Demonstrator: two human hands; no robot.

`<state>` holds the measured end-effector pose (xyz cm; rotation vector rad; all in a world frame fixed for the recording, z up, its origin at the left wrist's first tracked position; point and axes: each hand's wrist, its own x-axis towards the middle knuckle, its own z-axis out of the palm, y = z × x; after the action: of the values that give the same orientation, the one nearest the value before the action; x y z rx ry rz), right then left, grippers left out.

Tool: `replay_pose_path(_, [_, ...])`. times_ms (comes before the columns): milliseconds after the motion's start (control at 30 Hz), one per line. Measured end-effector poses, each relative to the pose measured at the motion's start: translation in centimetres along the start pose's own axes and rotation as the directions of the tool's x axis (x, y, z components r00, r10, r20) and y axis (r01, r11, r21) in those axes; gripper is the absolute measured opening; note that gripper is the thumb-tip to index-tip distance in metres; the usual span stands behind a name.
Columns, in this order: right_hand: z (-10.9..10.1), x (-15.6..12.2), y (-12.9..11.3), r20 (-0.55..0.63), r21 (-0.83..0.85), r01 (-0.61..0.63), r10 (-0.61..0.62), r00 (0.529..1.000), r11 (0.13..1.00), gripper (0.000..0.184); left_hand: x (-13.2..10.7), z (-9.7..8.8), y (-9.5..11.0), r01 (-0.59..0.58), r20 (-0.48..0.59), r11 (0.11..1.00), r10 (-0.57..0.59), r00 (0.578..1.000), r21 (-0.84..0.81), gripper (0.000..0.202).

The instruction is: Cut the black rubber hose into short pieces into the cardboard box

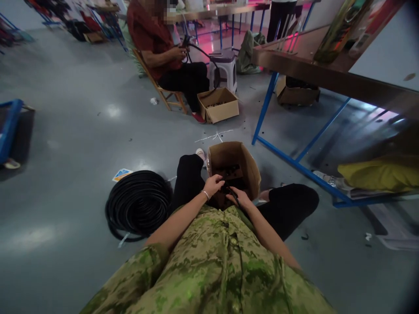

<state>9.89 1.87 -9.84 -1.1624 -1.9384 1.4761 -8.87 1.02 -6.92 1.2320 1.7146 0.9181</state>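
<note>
I sit with an open cardboard box (250,168) between my knees; it holds dark small parts. My left hand (213,184) is at the near edge of the box, fingers curled round a small black piece. My right hand (238,199) is just beside it, fingers closed on a thin black cable that runs between both hands. A bracelet sits on my left wrist. What exactly the fingers pinch is too small to make out clearly.
A large coil of black cable (137,204) lies on the grey floor to my left. A blue-framed table (330,74) stands to the right. Ahead, a seated person (163,48) handles cable beside another cardboard box (218,104) and a plastic stool (224,65).
</note>
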Motion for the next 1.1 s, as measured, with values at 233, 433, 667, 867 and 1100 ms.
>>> replay_pose_path(233, [0.0,0.6,0.8,0.081,-0.001,-0.032,0.032,0.996,0.999,0.044,-0.5,-0.1,-0.7,-0.093,0.081,0.987,0.083,0.993,0.129,0.018])
replay_pose_path(433, [-0.3,0.8,1.1,0.162,0.003,-0.048,0.047,0.986,0.999,0.052,-0.4,-0.4,-1.1,-0.232,0.167,0.954,0.201,0.965,0.191,0.018])
replay_pose_path(667, [-0.1,0.5,0.7,0.132,-0.133,-0.047,0.064,0.989,0.99,0.052,-0.3,-0.3,-1.5,-0.193,0.226,0.956,0.142,0.964,0.22,0.019])
replay_pose_path(867, [0.2,1.0,1.3,0.106,-0.193,-0.024,0.045,0.993,0.981,0.055,-0.3,-0.1,-1.7,-0.119,0.248,0.973,0.068,0.966,0.197,0.022])
replay_pose_path(1100, [0.5,1.0,1.0,0.101,-0.365,-0.038,0.08,0.992,0.93,0.042,0.3,0.0,-2.4,-0.089,0.258,0.978,0.038,0.965,0.189,0.022])
